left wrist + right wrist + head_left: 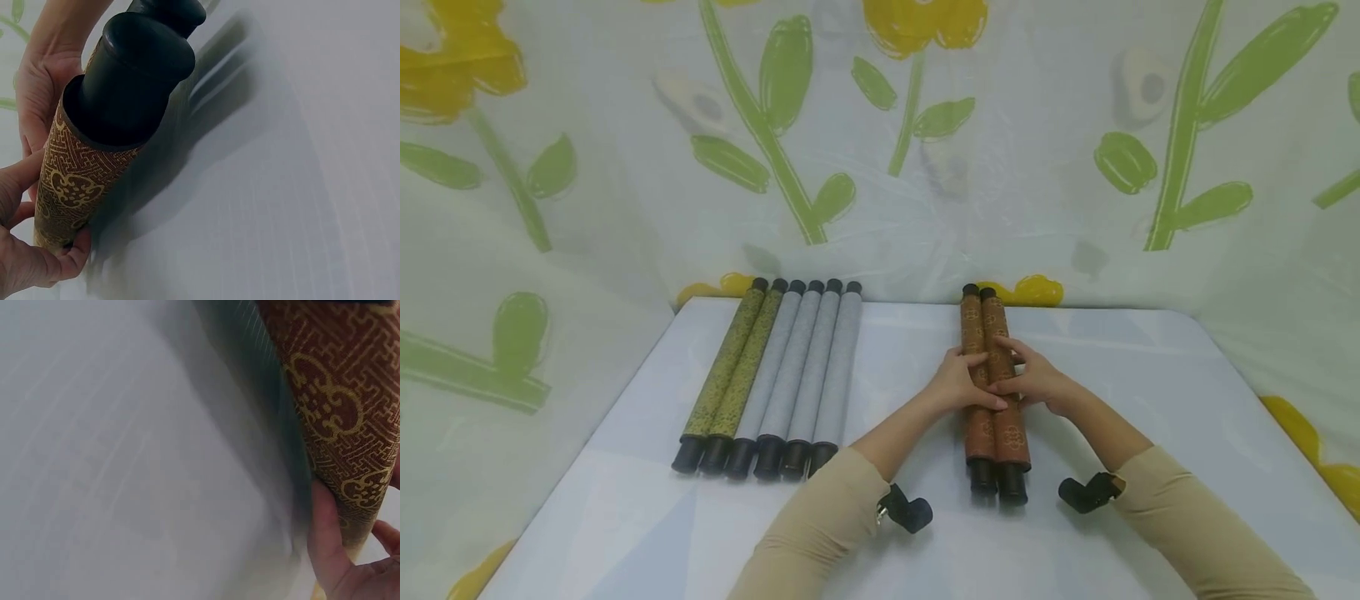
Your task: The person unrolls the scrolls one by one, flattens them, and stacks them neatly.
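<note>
Two reddish-brown scrolls with gold patterns and black end knobs lie side by side on the white table, pointing away from me. My left hand [957,383] grips the left brown scroll [979,437] from its outer side, its thumb reaching across the front. From the other side my right hand [1041,380] holds the right brown scroll [1013,437], fingers curled over its top. In the left wrist view, a black knob [134,72] stands out of the patterned roll and the left fingers pinch its far part. The right thumb [326,531] presses the roll's side in the right wrist view.
At the left, two olive-yellow scrolls [726,375] and several pale grey scrolls [807,367] lie in a close row, black knobs toward me. The table [1105,358] ends at the back against a flower-printed curtain [1015,208]. Black wrist devices [912,512] hang below both sleeves.
</note>
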Demonstrator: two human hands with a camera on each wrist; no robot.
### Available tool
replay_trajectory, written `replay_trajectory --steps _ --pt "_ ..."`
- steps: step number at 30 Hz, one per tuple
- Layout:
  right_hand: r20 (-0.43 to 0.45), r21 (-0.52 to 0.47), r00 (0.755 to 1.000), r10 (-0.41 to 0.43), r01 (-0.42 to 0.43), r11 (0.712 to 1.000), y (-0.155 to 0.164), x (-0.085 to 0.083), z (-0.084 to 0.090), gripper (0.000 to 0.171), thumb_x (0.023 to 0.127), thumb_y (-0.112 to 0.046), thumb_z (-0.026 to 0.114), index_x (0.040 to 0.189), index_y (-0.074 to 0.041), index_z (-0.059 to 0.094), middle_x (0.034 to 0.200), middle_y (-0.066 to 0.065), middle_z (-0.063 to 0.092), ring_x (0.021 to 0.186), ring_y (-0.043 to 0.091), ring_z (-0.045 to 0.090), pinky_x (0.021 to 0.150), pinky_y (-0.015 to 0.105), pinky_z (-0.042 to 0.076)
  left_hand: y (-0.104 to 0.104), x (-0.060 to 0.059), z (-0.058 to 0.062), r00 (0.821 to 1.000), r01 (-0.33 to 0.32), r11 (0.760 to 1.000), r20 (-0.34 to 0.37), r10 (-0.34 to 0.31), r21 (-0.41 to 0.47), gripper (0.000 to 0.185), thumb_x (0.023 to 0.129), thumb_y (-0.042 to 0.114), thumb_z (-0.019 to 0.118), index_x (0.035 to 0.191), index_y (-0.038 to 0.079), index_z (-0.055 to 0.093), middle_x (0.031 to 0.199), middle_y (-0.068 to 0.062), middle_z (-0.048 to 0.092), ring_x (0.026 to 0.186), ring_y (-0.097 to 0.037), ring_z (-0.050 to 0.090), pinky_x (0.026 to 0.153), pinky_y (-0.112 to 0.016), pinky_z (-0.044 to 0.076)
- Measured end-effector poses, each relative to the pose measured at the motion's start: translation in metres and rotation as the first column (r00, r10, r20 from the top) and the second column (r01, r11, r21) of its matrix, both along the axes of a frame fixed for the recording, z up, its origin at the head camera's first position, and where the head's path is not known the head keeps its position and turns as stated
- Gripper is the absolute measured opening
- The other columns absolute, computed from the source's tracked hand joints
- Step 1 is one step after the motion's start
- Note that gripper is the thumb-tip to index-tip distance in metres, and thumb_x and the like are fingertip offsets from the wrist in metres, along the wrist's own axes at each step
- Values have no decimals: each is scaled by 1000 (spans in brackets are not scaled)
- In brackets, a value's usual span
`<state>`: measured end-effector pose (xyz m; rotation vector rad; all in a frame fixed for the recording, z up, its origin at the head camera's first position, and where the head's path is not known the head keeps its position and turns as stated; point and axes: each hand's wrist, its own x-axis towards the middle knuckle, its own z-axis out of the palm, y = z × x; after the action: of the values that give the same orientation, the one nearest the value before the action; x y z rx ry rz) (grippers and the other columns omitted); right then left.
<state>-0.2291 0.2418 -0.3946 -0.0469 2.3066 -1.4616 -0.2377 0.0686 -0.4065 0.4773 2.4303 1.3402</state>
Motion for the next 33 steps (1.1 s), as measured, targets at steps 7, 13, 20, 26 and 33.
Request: replay_trajectory --steps 7,13,20,26,33 --pt "-2 16 1000 27 -27 1000 20 4 3 90 84 -6 65 153 -13 7 146 35 13 104 36 52 65 37 53 17 3 2 1000 -8 999 18 8 45 85 66 26 87 140 10 47 150 -18 26 134 -29 33 105 -38 36" --pt "6 57 1000 18 -19 998 37 8 5 91 84 -6 65 153 -12 6 146 37 11 111 43 48 69 41 54 34 5 -1 999 -15 998 29 14 62 82 66 25 87 138 12 50 150 -16 27 135 -28 32 105 -38 36" --pt "-16 37 999 30 -29 999 48 8 4 89 85 -6 64 152 -10 5 146 38 10 107 38 54 71 41 54 47 6 -8 998 -57 995 16 55 83 80 68 25 86 138 12 50 153 -15 24 139 -28 28 107 -38 35" --pt "-42 43 999 28 -26 999 53 9 1 86 86 -3 61 152 -9 5 145 39 10 100 32 57 68 37 53 54 9 -14 996 -88 989 1 89 115 78 69 26 85 137 9 51 152 -14 26 139 -28 29 108 -38 34" --pt "-46 53 999 23 -21 998 55 7 -3 87 86 -4 61 152 -8 4 144 40 10 113 44 47 72 38 51 56 9 -17 997 -76 992 -20 79 102 71 74 25 82 136 8 51 153 -14 26 139 -30 28 108 -37 33"
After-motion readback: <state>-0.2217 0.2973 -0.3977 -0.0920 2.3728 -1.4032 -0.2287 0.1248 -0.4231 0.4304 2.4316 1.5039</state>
